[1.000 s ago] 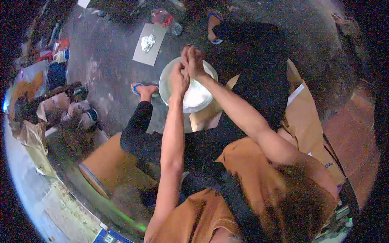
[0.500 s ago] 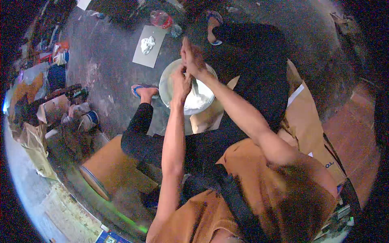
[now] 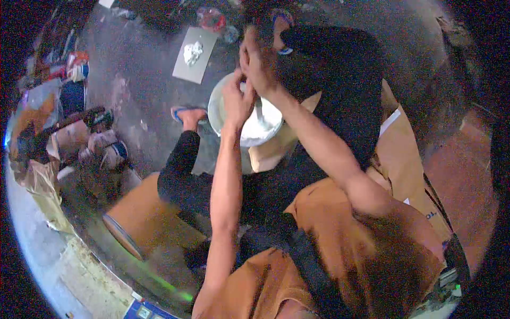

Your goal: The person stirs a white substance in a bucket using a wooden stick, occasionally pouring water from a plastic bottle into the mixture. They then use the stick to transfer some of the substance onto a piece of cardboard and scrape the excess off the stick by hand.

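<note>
Both hands are raised over a round white bucket point(image 3: 215, 114) between the person's legs, with white material inside it. My left hand point(image 3: 237, 101) is above the bucket's left part, its fingers bent towards the other hand; what they hold, if anything, is hidden. Beside it, slightly farther off, my right hand point(image 3: 257, 64) is blurred, with its fingers pointing up and away. A greyish stick-like thing point(image 3: 258, 110) stands in the bucket below the hands. Farther away, a white lump point(image 3: 193, 53) lies on a pale rectangular board point(image 3: 197, 72) on the floor.
Beyond the board are a clear bottle with a red label point(image 3: 212, 19) and crumpled clear plastic point(image 3: 230, 34). A brown drum point(image 3: 146, 212) lies at the lower left. Cardboard point(image 3: 401, 143) is at the right. Mixed objects point(image 3: 101, 149) crowd the left side.
My right hand has moved slightly up and away. My left hand's fingers have also shifted upward. The bucket and board appear slightly higher in the view.
</note>
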